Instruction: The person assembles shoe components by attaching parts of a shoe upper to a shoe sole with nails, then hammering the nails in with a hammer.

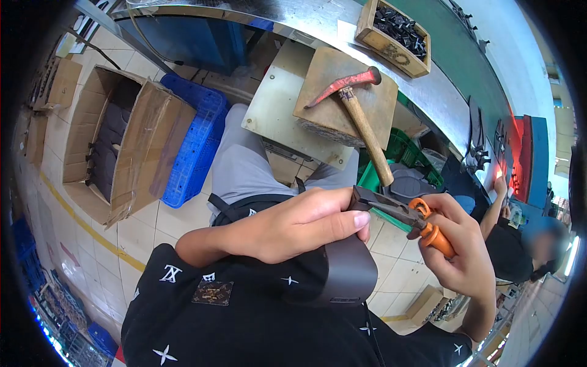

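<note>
Close to my body, my left hand [306, 225] grips a dark brown curved piece [350, 269] by its upper end, thumb on top. My right hand [455, 244] is wrapped round the orange handles of a pair of pliers [397, 210]. The dark jaws of the pliers reach to the fingertips of my left hand, at the upper end of the brown piece. A thin green strip [391, 220] runs beside the jaws. Beyond my hands, a red-headed hammer [361, 116] with a wooden handle lies on a worn block [312, 92].
A wooden box [367, 30] of small black parts sits on the metal bench [306, 18]. At left are a cardboard box [140, 153] and a blue crate [192, 153]. A green basket [422, 156] stands below the bench. Another person [513, 244] works at far right.
</note>
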A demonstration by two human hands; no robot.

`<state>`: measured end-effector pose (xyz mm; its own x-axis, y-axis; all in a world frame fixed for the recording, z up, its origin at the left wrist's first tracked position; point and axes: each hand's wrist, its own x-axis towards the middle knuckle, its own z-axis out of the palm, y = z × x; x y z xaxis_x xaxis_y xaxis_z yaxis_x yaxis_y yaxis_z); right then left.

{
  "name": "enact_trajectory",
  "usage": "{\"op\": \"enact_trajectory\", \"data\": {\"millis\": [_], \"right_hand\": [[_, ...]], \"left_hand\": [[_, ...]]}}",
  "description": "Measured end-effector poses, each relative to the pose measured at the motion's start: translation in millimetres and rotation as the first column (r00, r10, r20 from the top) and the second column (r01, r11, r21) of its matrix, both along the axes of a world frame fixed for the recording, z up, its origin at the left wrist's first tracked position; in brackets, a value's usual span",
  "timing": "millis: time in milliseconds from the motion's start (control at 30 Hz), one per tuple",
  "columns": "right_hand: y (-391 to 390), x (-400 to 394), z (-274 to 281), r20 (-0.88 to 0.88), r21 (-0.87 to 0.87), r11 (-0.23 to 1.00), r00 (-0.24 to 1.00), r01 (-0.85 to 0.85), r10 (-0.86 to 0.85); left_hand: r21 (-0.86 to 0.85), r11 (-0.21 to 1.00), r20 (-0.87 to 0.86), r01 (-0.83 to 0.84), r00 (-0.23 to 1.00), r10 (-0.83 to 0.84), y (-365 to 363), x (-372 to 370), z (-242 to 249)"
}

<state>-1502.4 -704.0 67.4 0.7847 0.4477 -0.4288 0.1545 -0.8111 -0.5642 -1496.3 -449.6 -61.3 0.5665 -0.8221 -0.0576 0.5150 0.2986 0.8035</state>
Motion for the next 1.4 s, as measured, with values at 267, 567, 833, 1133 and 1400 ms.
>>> {"op": "enact_trajectory", "data": {"millis": [267,567,833,1133,1400], "right_hand": [[-1,0,-2,0.041,-0.077,0.993,0.995,-0.086,0.090],[1,11,-6,0.237,-0.270,0.963,0.968,-0.012,0.078],[-23,21,-9,0.174,-0.009,0.998,0.983,-0.058,0.059],[-6,19,-3,0.250,-0.109,0.967,0.935,-0.232,0.252],[-5,15,-2,0.217,-0.111,0.967,0.944,-0.228,0.247]], "left_hand": [[0.131,0.991,0.124,-0.013,0.992,-0.003,3,7,3],[0.371,0.893,0.301,-0.256,0.943,0.146,14,20,11],[0.070,0.997,0.032,0.027,0.999,-0.029,20,18,21],[-0.050,0.996,-0.031,0.069,0.997,-0.071,5,7,8],[0.017,0.996,-0.146,0.087,0.986,-0.083,4,6,13]]}}
